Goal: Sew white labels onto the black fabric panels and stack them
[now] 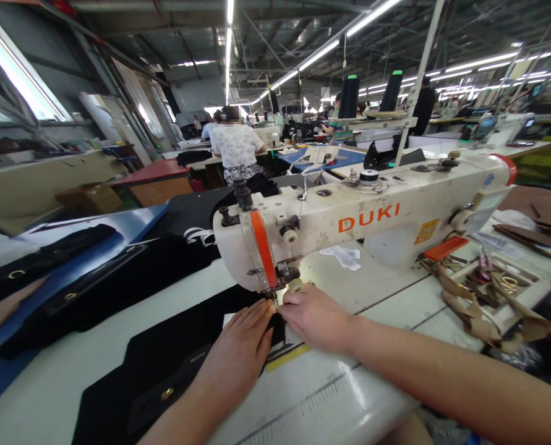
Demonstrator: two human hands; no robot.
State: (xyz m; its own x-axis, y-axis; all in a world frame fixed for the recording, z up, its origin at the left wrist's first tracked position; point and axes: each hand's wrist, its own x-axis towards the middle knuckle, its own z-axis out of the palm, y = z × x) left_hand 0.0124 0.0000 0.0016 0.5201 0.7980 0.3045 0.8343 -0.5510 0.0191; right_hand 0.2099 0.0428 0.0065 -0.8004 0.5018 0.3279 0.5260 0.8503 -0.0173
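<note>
Pressing on black fabric panel [177, 334] beneath DUKI sewing machine [372, 216] with flattened left hand [239, 346], bunching right hand [319, 315] by needle [276, 298], grip unclear; past cluttered tray [532, 300], white desk [349, 395], strip-lit workshop [196, 89]!

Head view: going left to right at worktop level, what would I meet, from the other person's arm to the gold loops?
Other person's arm → gold eyelet on the near black fabric → left hand → right hand → orange pad → gold loops.
</note>
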